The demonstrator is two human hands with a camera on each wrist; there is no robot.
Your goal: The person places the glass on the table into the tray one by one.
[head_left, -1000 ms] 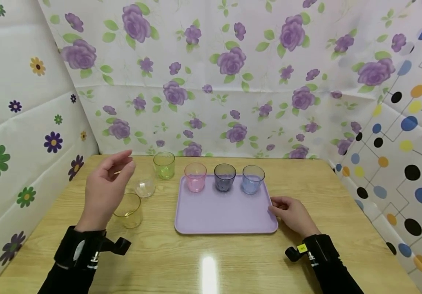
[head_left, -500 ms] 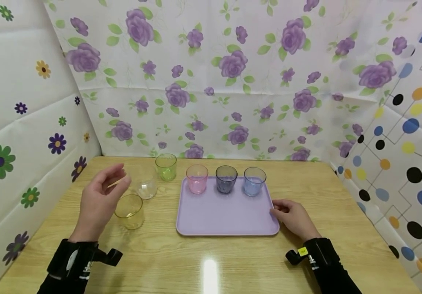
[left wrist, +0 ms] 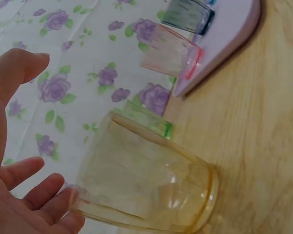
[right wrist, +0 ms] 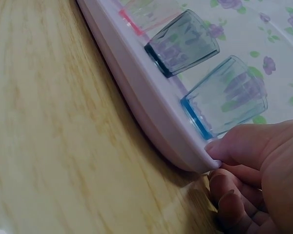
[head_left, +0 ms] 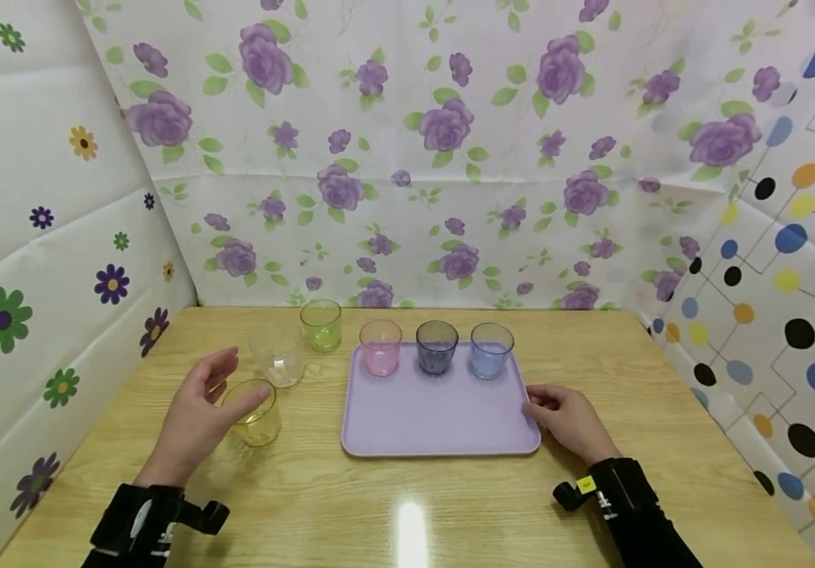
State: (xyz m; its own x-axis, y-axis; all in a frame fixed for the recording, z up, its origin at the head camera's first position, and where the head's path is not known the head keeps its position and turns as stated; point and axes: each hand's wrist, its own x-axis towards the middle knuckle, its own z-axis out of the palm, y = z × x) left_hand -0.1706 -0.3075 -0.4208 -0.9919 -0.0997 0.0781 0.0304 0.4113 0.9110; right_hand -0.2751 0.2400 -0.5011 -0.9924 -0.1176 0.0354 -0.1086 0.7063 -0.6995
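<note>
Fingers of the left hand (head_left: 197,414) are spread and relaxed around the near side of a transparent yellow plastic tumbler (head_left: 254,412), cupped toward it without closing; the left wrist view shows the fingertips (left wrist: 49,195) at or just beside the tumbler's rim, and actual contact cannot be told. That tumbler stands upright on the wooden bench (head_left: 407,505), left of the tray and nearest the person, likely the easiest of the loose cups to reach. Behind it stands a clear colourless plastic tumbler (head_left: 278,359), and farther back a transparent green plastic tumbler (head_left: 320,324), both upright on the bench and apart from each other.

The right hand (head_left: 566,418) holds the right edge of a flat lilac plastic tray (head_left: 435,418): the right wrist view shows the thumb on top of the rim and the fingers curled beneath it, a pinch that seems meant to steady the tray. Along the tray's far edge three tumblers stand upright in a row with small gaps: a pink one (head_left: 380,346), a dark smoky blue one (head_left: 436,346) and a light blue one (head_left: 491,349). The near part of the tray is bare. Flowered sheeting (head_left: 407,158) backs the bench.
</note>
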